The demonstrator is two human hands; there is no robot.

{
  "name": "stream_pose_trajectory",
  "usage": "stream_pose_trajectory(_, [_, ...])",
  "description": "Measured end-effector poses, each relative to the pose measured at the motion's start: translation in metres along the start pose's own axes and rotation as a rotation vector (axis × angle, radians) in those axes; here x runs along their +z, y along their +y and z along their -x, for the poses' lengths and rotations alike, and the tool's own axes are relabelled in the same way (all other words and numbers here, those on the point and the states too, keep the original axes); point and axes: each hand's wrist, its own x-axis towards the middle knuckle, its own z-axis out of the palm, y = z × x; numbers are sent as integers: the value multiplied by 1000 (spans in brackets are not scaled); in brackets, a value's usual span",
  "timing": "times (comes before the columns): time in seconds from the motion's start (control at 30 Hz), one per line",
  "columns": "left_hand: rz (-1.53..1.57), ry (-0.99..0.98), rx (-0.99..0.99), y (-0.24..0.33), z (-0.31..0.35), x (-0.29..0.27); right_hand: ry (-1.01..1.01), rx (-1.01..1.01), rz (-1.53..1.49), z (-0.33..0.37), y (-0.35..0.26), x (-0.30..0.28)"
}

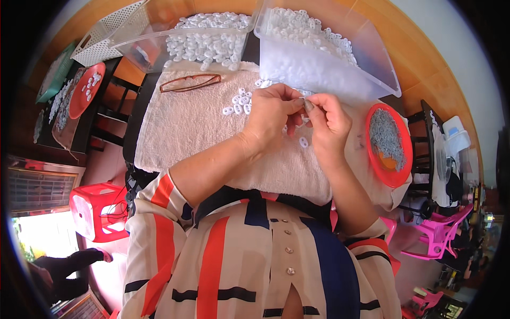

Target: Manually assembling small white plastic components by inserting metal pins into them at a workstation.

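Observation:
My left hand (272,114) and my right hand (328,118) meet over the towel, both with fingers closed in a pinch. Between their fingertips is a small white plastic piece (303,98), mostly covered by the fingers. One loose white oval piece (303,142) lies on the towel just below the hands. Beside my left hand sits a small group of white oval pieces (237,109) with holes in them. To the right of my right hand, a red round tray (376,169) holds a heap of small grey parts (386,133).
A beige towel (180,130) covers the table. Brown-framed glasses (190,83) rest at its far left. Behind stand two clear bins of white pieces, a left bin (149,50) and a right bin (319,74). A red stool (87,212) and a pink chair (438,234) flank the table.

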Motion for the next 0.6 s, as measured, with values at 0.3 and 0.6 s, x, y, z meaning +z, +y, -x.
stream_pose_trajectory(0.3, [51, -15, -2, 0, -3, -1, 63, 125, -39, -6, -13, -10])
stream_pose_trajectory(0.6, [4, -20, -12, 1, -5, -2, -54, -3, 223, -9, -9, -13])
